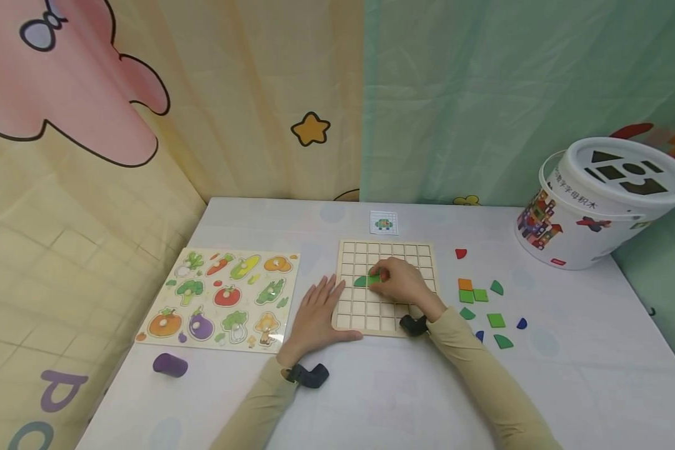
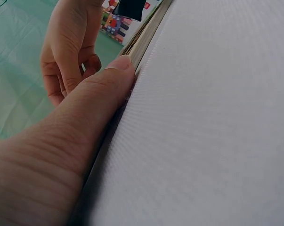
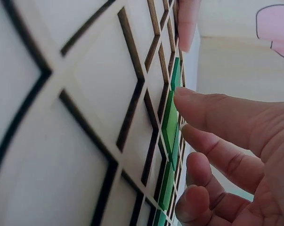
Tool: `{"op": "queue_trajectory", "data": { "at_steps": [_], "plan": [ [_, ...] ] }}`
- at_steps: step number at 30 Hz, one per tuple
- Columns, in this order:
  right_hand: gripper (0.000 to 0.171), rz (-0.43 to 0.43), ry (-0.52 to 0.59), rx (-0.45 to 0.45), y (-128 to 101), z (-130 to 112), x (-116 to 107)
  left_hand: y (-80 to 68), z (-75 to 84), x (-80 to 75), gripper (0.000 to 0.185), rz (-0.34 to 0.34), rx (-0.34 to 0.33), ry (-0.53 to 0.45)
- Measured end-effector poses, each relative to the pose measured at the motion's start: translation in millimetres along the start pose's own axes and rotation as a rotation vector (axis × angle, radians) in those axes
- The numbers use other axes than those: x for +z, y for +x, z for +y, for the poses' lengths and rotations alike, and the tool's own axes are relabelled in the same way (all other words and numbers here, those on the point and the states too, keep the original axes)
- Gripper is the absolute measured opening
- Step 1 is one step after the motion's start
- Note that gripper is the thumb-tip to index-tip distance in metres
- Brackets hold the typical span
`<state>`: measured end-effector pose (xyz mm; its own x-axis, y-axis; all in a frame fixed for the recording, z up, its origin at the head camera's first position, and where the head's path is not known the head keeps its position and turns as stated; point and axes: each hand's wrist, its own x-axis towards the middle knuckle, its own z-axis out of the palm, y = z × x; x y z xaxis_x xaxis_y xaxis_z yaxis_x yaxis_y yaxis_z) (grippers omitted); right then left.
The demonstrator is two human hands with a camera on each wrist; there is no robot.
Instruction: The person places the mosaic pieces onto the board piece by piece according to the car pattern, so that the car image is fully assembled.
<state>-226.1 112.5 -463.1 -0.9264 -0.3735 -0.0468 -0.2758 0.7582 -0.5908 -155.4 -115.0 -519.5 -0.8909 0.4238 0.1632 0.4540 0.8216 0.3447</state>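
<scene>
Green tile point(image 1: 374, 279) under right hand point(image 1: 400, 282) fingers point(image 3: 212, 110), seemingly pinched; left hand point(image 1: 315, 312) flat, fingers spread.

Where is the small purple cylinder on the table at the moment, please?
In the head view, the purple cylinder lies on the table's near left part, just below the vegetable puzzle board and left of the left hand.

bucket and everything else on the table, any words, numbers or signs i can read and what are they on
"数字字母积木": on the white toy bucket, in dark characters along its upper band, small and only just readable.
Purple letters, seemingly a "P" and part of an "O": on the yellow curtain at lower left, cut off.
Small red label low on the bucket: too small to read.
Pattern card behind the wooden grid board: a picture only, no readable text.
</scene>
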Motion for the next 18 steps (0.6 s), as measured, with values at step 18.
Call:
{"op": "queue_trajectory", "data": {
  "at_steps": [18],
  "plan": [
    [0.015, 0.154, 0.039, 0.091, -52.5, 50.8, -49.3, 0.5, -1.1, 1.6, 0.114, -0.003, -0.004, 0.01]
  ]
}}
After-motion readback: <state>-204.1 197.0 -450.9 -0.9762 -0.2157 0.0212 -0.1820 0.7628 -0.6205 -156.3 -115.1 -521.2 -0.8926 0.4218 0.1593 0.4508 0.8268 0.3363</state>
